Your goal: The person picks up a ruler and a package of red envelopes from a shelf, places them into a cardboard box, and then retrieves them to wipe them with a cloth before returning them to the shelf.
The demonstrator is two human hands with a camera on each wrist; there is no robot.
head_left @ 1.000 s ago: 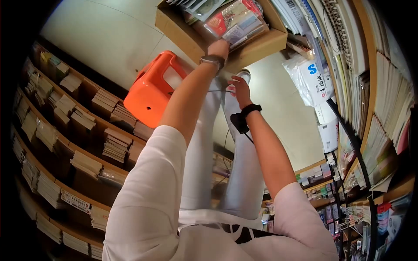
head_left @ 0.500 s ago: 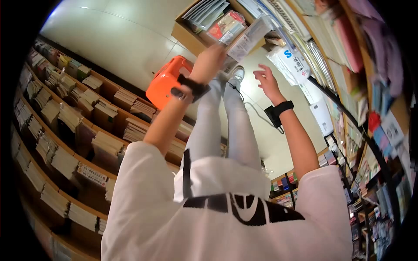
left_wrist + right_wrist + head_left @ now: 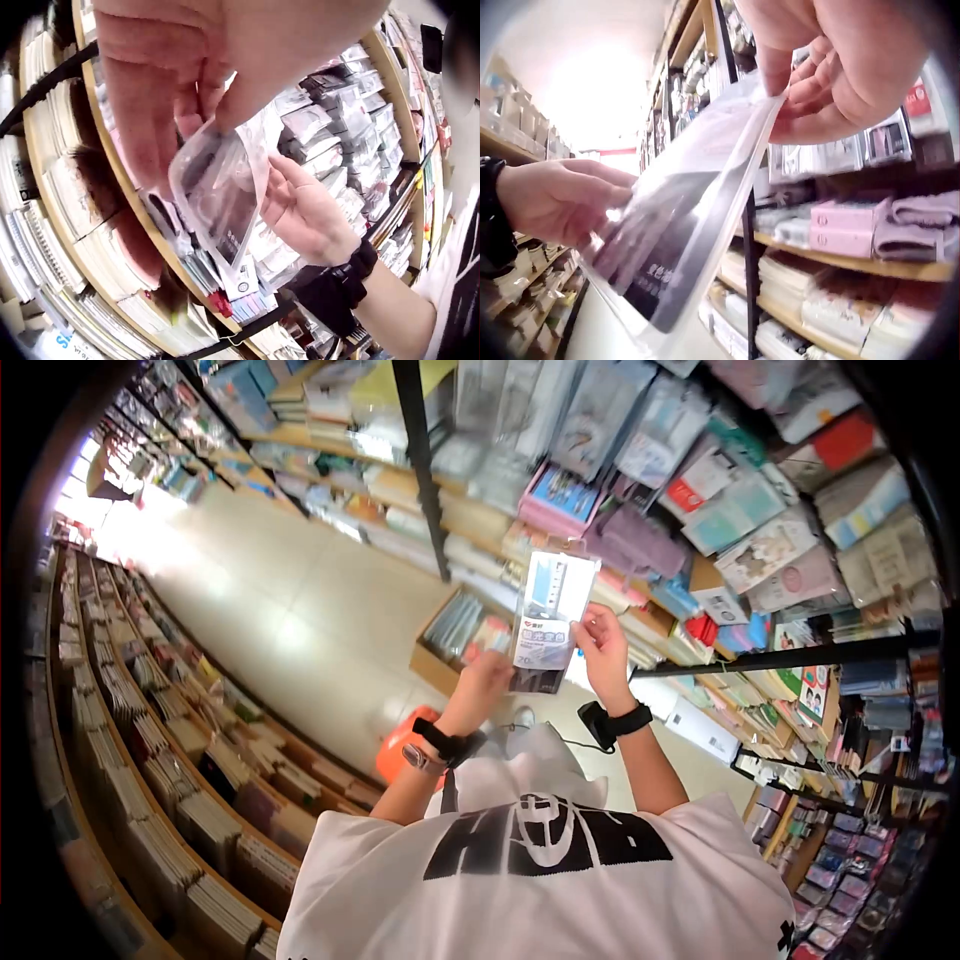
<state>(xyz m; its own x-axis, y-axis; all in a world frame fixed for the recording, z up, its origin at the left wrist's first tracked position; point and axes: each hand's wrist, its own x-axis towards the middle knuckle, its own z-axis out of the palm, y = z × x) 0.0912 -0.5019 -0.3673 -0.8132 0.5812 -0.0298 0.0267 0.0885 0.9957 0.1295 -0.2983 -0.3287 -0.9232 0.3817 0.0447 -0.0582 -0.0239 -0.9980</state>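
A clear plastic packet (image 3: 542, 622) with a white printed card and a dark lower band is held upright in front of the chest. My left hand (image 3: 478, 692) pinches its lower left side. On the opposite edge, my right hand (image 3: 604, 652) grips it between thumb and fingers. Seen from the left wrist, the packet (image 3: 225, 202) hangs below the left hand (image 3: 172, 67), with the right hand (image 3: 311, 217) at its far side. In the right wrist view its glossy back (image 3: 667, 247) tilts between the left hand (image 3: 559, 196) and the right hand (image 3: 840, 71).
An open cardboard box (image 3: 435, 665) with packets in it sits on the floor behind the left hand. Beside the left forearm is an orange stool (image 3: 398, 745). Shelves of packaged goods (image 3: 720, 510) rise ahead and right; rows of books (image 3: 190, 760) line the left.
The left hand has lifted the clear packet out of the cardboard box and brought it up nearer the chest. The right hand has come to its edge and taken hold. The head view has tilted up.
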